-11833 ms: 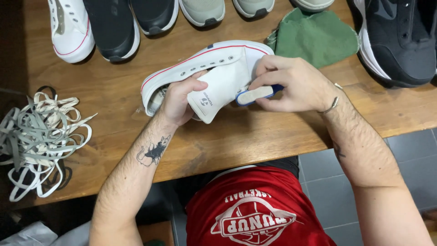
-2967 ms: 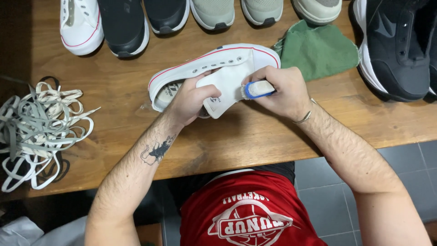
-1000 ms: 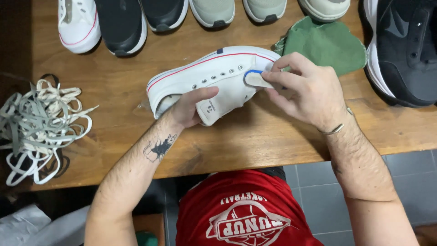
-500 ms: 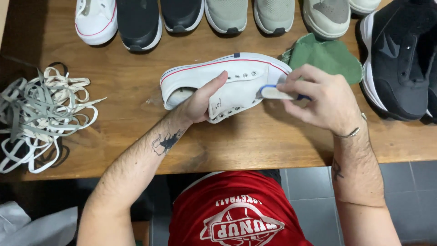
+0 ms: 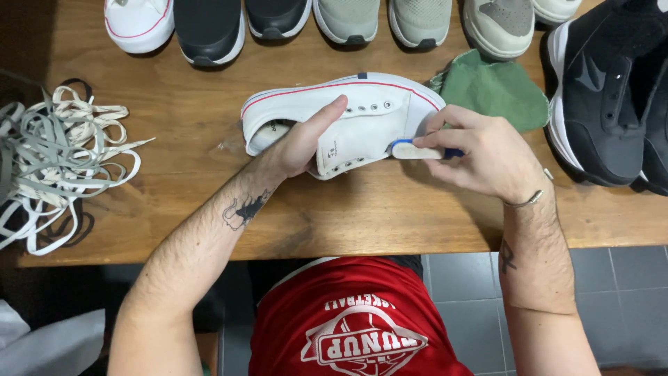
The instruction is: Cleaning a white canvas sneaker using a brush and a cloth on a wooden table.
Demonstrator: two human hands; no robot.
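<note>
Left hand (image 5: pixel 296 150) grips white sneaker (image 5: pixel 362 115) between hands; right hand (image 5: pixel 487 153) pinches blue brush (image 5: pixel 410 149) against toe side.

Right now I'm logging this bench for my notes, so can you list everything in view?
white sneaker: one, white with a red stripe, lying mid-table
brush: one, blue with a pale face, against the sneaker's toe end
green cloth: one, green, right of the sneaker
row of shoes: seven partly in view, white, black and grey-green, along the far edge
black sneakers: two at least, black, far right
laces: a tangled pile, white and grey, left side
table: one, brown wood
left hand: holds the white sneaker
right hand: grip shut on the brush
</note>
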